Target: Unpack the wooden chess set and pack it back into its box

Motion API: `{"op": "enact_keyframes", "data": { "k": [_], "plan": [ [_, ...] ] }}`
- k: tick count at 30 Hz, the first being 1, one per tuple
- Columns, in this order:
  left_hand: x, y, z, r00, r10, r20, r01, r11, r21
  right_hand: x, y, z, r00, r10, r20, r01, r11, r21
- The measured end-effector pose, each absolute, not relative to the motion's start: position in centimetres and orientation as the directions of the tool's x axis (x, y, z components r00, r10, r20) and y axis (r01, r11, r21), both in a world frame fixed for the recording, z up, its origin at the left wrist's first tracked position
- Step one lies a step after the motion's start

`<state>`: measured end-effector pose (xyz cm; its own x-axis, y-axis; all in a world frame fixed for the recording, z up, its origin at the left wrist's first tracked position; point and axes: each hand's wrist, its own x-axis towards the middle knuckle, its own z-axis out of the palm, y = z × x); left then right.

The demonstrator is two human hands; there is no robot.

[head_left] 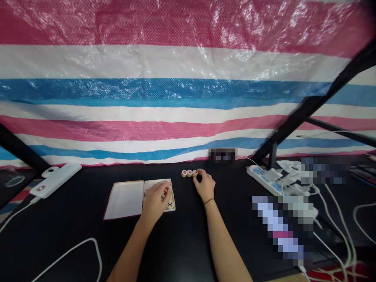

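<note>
Three discs (190, 172), likely light and hard, best pinched by the edge, lie on the bench (182, 239) at two o'clock from the box (150, 182). The right grip (205, 187) pinches one; whether the left grip (154, 197) holds any, I cannot tell.

Left hand (155, 197) hides part of open box (174, 199) and its discs (170, 204) | right hand (205, 185) partly covers row's rightmost disc (195, 172) | far dark object (222, 155) and right-side pale object (279, 229) blurred beyond telling | forearms (227, 246) cut off at near edge

Both forearms (226, 244) extended, fingers (203, 174) curved
</note>
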<state>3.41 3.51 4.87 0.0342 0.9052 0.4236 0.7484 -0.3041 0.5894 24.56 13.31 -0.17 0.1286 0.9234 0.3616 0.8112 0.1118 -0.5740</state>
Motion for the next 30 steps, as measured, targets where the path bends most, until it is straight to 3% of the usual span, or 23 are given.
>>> {"op": "enact_keyframes", "data": {
  "k": [3, 6, 9, 14, 21, 25, 27, 30],
  "plan": [
    [2.3, 3.6, 5.1, -0.022, 0.908, 0.419, 0.8, -0.235, 0.551, 24.4, 12.8, 0.4, 0.157, 0.889, 0.43, 0.779, 0.156, -0.607],
    [1.4, 3.8, 5.3, -0.185, 0.905, 0.384, 0.889, -0.012, 0.458, 23.1, 11.4, 1.4, 0.203, 0.825, 0.528, 0.685, 0.265, -0.678],
    [1.7, 4.2, 5.6, -0.259, 0.914, 0.313, 0.934, 0.155, 0.322, 20.6, 9.4, 2.1, 0.093, 0.898, 0.431, 0.541, 0.318, -0.779],
    [4.0, 5.1, 6.0, -0.176, 0.951, 0.255, 0.968, 0.121, 0.218, 17.7, 7.6, 2.4, -0.112, 0.952, 0.285, 0.507, 0.302, -0.807],
    [5.5, 5.2, 6.6, -0.158, 0.969, 0.192, 0.954, 0.099, 0.285, 17.5, 7.7, 2.4, -0.127, 0.957, 0.259, 0.526, 0.287, -0.801],
    [5.2, 5.3, 6.3, -0.167, 0.964, 0.207, 0.942, 0.094, 0.321, 17.8, 8.0, 2.0, -0.102, 0.965, 0.242, 0.428, 0.262, -0.865],
    [5.0, 5.3, 6.1, -0.165, 0.943, 0.29, 0.93, 0.051, 0.365, 18.1, 8.0, 2.2, -0.098, 0.947, 0.304, 0.372, 0.319, -0.872],
    [4.7, 4.8, 5.9, -0.158, 0.92, 0.359, 0.855, -0.054, 0.516, 18.1, 7.6, 2.9, -0.172, 0.873, 0.457, 0.371, 0.487, -0.79]
  ]
}}
